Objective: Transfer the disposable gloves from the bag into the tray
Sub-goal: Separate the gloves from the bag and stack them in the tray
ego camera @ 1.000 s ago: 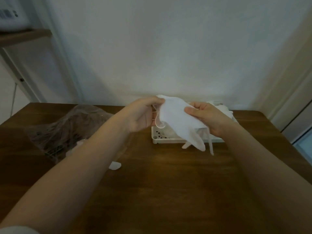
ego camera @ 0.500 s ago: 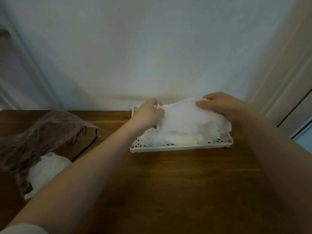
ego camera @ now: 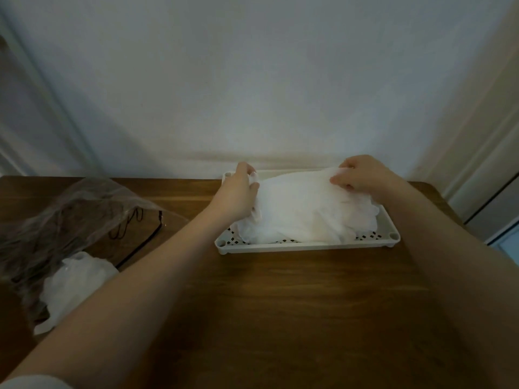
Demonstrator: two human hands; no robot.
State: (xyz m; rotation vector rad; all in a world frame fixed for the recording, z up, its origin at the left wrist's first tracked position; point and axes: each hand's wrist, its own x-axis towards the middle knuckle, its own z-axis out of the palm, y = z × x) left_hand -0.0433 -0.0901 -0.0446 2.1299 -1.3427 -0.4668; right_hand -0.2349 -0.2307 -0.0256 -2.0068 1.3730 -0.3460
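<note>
Head view, now tilting lower than a second ago: bringing down onto the white perforated tray (ego camera: 306,246), at one o'clock on the wooden table (ego camera: 280,318), a white disposable glove (ego camera: 303,203) that was being held up in mid-air a moment earlier. Left hand (ego camera: 238,192) pinching the glove's cuff end at the tray's left side; right hand (ego camera: 359,178) gripping its far edge at the tray's right, both closed on the thin material. Spreading it over a heap of gloves already lying inside, the newest one seemingly about to be released. Still waiting at nine o'clock, a crumpled clear bag (ego camera: 73,220) with more pale gloves (ego camera: 73,284) showing near its mouth, so likely only partway through the job. Beyond the table's far edge, a plain white wall (ego camera: 252,80) rising close behind the tray; at three o'clock, pale door or cabinet framing (ego camera: 477,153), details too soft to tell.
</note>
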